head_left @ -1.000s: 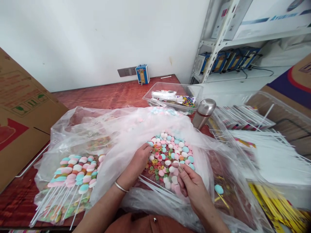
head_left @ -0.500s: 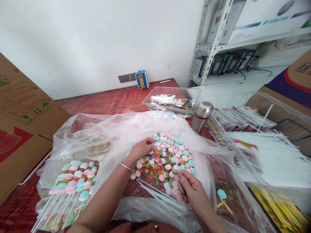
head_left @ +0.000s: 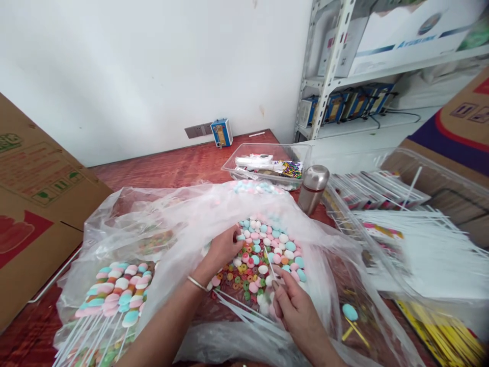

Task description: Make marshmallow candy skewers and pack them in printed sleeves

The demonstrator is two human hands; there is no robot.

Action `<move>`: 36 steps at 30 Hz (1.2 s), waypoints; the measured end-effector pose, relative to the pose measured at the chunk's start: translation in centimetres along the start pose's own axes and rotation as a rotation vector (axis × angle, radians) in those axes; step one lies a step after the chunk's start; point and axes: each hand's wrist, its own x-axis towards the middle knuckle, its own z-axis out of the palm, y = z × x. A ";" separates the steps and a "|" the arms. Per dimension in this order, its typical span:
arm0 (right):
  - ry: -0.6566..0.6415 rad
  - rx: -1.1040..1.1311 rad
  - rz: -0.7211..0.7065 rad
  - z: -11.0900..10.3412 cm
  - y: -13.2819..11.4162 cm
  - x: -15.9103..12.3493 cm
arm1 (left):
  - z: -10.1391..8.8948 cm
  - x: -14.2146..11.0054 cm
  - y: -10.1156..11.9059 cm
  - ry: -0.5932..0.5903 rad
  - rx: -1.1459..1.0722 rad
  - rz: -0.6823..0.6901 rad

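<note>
My right hand (head_left: pixel 290 300) is closed around a thin white stick (head_left: pixel 269 261), its tip angled up and away over loose candy. To its left, my left hand (head_left: pixel 224 248), with a bangle on the wrist, pinches a pale blue marshmallow (head_left: pixel 240 237) at its fingertips. Both hands are over an opened clear plastic bag (head_left: pixel 319 265). Pink, white and blue marshmallows (head_left: pixel 290 245) and ring-shaped gummies (head_left: pixel 239 279) lie in it. Several white sticks (head_left: pixel 239 308) rest at the near edge. Finished skewers (head_left: pixel 114 290) of stacked marshmallows and gummies lie at the left.
A steel flask (head_left: pixel 313 189) stands beyond the bag, beside a clear tray (head_left: pixel 233 165) of small items. At right, a large clear bin (head_left: pixel 382 257) holds white sticks and packets. Cardboard boxes (head_left: pixel 42 204) flank the table. Yellow ties (head_left: pixel 446 331) lie front right.
My left hand has shifted slightly down, and a pale blue marshmallow now shows at its fingertips. My right hand has moved a little down and left with the stick. The view has tilted slightly.
</note>
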 end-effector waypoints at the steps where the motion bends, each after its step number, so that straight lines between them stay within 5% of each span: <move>1: 0.020 -0.073 -0.036 0.0 -0.5 -0.1 | 0.2 -0.5 0.3 0.020 -0.064 0.000; 6: -0.031 -0.270 -0.160 0.0 -3.0 -0.5 | 1.2 -2.8 1.6 -0.029 -0.941 -0.149; 10: -0.038 -0.275 -0.190 0.2 -3.9 -0.5 | 1.5 -3.8 2.2 -0.044 -1.241 -0.272; 36: 0.028 -0.028 0.006 0.8 -2.6 -0.3 | 2.4 -5.5 2.3 -0.065 -1.048 -0.126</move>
